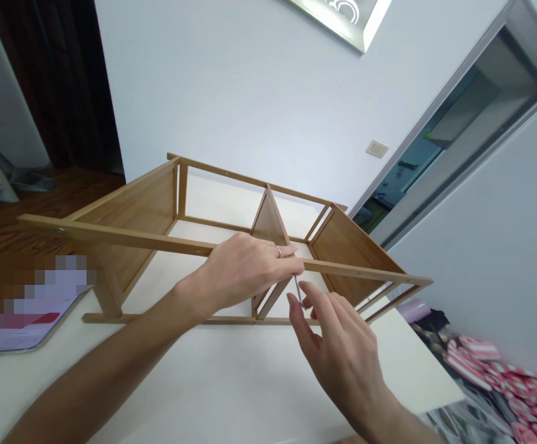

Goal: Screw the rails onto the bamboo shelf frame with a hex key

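Note:
A wooden shelf frame with panels at both ends and a middle panel lies on a white table. Across its raised near rail rests my left hand, fingers wrapped over the wood close to the middle panel's joint. A thin metal hex key points down from that joint, its upper end hidden under my left fingertips. My right hand is just below, thumb and fingers curled loosely round the key's lower end.
The white table reaches close to the wall. A sheet or booklet, partly pixelated, lies at its left. Red-and-white striped cloth and other items are piled beyond the right edge. A light switch and a picture frame are on the wall.

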Available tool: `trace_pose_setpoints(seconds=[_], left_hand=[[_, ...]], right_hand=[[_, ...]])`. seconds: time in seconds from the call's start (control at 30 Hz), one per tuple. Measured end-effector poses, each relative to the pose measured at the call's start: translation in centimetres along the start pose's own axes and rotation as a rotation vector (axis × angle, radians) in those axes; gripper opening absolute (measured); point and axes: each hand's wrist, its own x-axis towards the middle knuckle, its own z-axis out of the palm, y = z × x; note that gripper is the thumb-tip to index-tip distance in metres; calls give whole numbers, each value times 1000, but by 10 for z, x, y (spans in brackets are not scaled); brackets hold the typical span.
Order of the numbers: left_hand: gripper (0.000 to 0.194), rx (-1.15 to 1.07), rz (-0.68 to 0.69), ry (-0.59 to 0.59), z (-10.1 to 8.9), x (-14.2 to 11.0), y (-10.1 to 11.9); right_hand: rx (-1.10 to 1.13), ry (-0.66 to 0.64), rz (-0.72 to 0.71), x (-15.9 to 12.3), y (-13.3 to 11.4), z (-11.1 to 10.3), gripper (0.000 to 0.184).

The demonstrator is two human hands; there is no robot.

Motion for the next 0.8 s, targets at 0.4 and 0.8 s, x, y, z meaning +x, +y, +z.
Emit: trace_pose_setpoints(seconds=[0.4,0.8], left_hand=[[20,-116,-68,24,1,-1,2],[16,-143,-79,10,-4,3,5]], right_hand=[[296,-460,-195,12,29,-44,28],[556,-546,-160,26,50,-20,37]])
